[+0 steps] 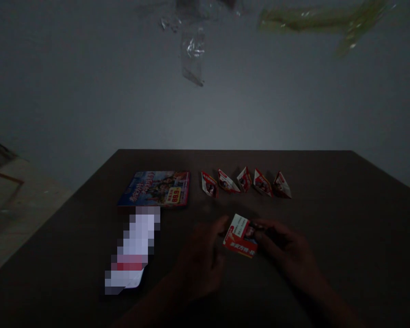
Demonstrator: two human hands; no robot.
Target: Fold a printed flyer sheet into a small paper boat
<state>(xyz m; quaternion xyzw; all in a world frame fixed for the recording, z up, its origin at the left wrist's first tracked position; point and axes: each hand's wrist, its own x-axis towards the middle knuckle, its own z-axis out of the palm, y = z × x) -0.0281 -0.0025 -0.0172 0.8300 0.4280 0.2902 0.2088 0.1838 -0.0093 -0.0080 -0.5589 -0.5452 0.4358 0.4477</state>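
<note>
The room is dim. Both my hands hold a small red-and-white printed paper (pixel 241 237) just above the dark table (pixel 328 218). My left hand (pixel 201 264) pinches its left edge with thumb and fingers. On the paper's right edge sit the closed fingers of my right hand (pixel 287 250). Behind the paper, a row of several small folded paper shapes (pixel 246 182) stands on the table, made of the same printed sheet.
A colourful printed leaflet (pixel 155 187) lies flat at the back left. A long white sheet (pixel 133 250), blurred out, lies in front of it. Clear plastic wrap (pixel 193 54) and a greenish strip (pixel 314 20) hang on the wall.
</note>
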